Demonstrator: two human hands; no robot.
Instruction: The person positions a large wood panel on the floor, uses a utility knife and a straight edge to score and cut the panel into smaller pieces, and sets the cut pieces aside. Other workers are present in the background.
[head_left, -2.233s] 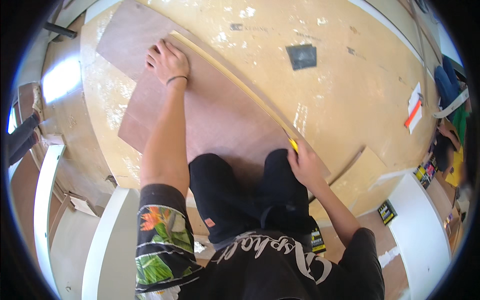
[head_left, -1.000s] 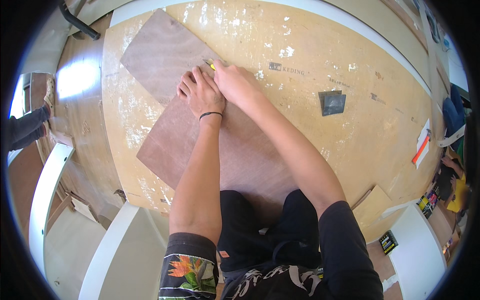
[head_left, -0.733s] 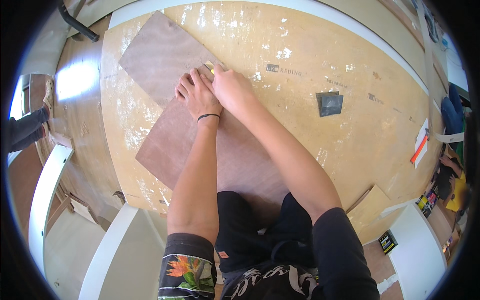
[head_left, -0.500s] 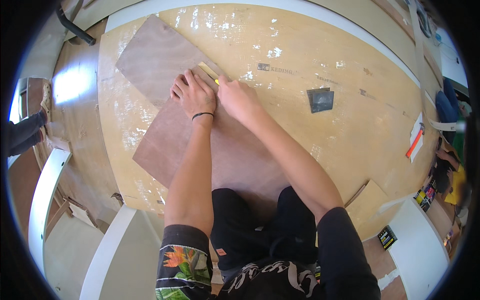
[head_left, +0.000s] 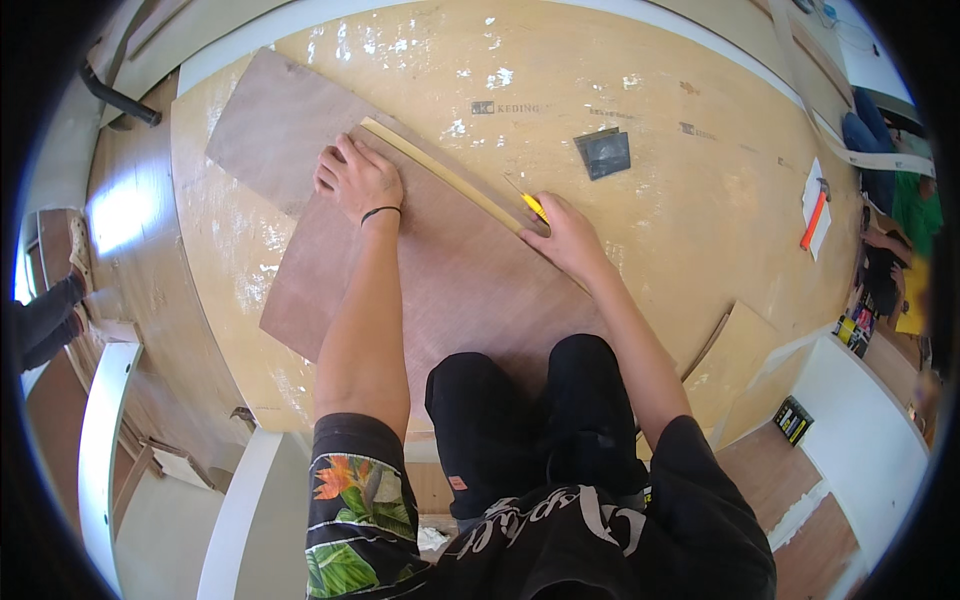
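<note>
A large brown plywood sheet (head_left: pixel 450 280) lies in front of my knees, slantwise. Along its far right edge runs a narrow pale wooden strip (head_left: pixel 445 180). My left hand (head_left: pixel 362 182) rests on the sheet close to the strip's far end, fingers bent and slightly apart, holding nothing. In my closed right hand (head_left: pixel 570 240) is a yellow utility knife (head_left: pixel 535 207), its thin blade pointing away to the far left. That hand is beside the strip's nearer part. Another brown plywood piece (head_left: pixel 285 120) extends beyond my left hand, at the far left.
All this lies on a big yellowish, paint-flecked board (head_left: pixel 680 230). Dark grey flat pieces (head_left: pixel 604 154) sit on it to the right. Farther right is an orange-handled hammer (head_left: pixel 815 215). Other people's legs (head_left: pixel 50 320) show at the left edge, and people are at the right edge.
My right hand has moved right and nearer along the strip with the knife, away from my left hand. More of the strip now shows. The view has shifted slightly.
</note>
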